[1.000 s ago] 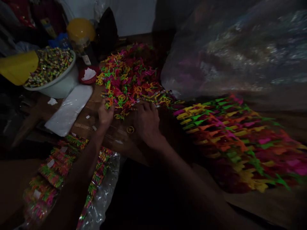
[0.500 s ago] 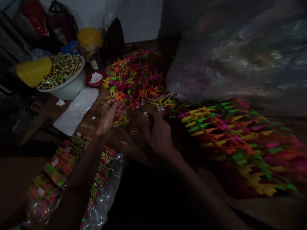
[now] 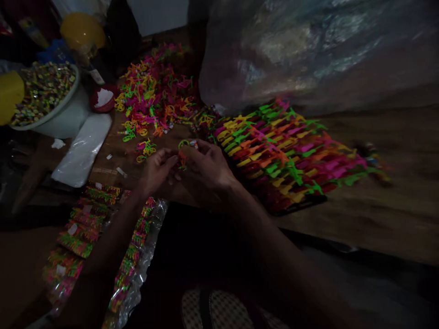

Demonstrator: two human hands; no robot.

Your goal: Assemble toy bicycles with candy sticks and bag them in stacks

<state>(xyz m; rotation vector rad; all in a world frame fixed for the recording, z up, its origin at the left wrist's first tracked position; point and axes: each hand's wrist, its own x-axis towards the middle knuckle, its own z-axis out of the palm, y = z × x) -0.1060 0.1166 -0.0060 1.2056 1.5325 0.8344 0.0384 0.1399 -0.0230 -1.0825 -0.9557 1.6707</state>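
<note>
My left hand (image 3: 158,170) and my right hand (image 3: 210,165) are close together over the front of the wooden table. Between their fingertips is a small plastic toy (image 3: 183,157), green and orange, with a round ring at its top. My right hand grips it with thumb and fingers, and a tiny white-and-red piece (image 3: 194,144) shows at those fingers. The closed fingertips of my left hand pinch its left side. Beyond my left hand lie a few loose yellow and green plastic toys (image 3: 147,148). Dim light and blur hide the finer details.
Behind is a heap of bright plastic toys (image 3: 157,91); rows of them (image 3: 274,151) lie right. A white tub (image 3: 65,116) of small wrapped pieces, a red bowl (image 3: 103,107) and clear plastic bags (image 3: 82,151) stand left. Filled packs (image 3: 82,224) sit below; a large plastic sack (image 3: 308,59) is behind.
My right hand has come over to my left hand, and the green and orange toy now shows between them. The view has swung right, showing more of the rows and table.
</note>
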